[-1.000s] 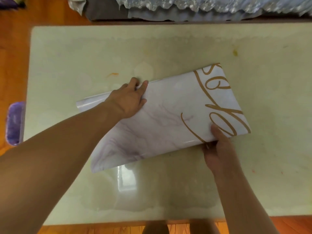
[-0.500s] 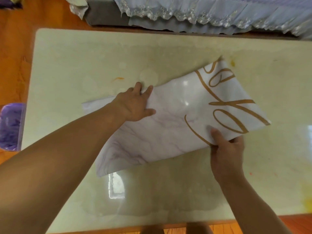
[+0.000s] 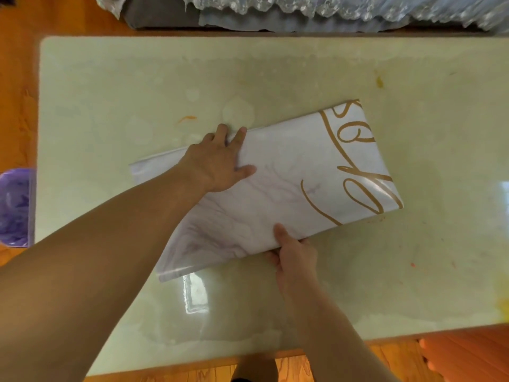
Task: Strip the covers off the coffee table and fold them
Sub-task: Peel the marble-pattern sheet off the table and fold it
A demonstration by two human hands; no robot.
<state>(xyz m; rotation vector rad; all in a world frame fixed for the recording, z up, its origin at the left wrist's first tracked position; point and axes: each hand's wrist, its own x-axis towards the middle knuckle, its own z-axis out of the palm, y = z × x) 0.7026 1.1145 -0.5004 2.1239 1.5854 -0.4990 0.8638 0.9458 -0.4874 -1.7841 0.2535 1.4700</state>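
Table [image 3: 110, 86] bare; left hand [image 3: 217, 164] flat on cover [image 3: 289, 188] — right hand [image 3: 296, 257] pinches it, fingers hidden.

One folded cover [image 3: 275, 188], white marbled with gold script, under both hands. Two hands: left hand [image 3: 217, 164] flat on the cover, right hand [image 3: 296, 255] at its near edge, thumb on top. One coffee table [image 3: 110, 92] under them. One purple container [image 3: 15, 208] left of the left arm. One lace-edged cloth [image 3: 330, 6] beyond the hands.
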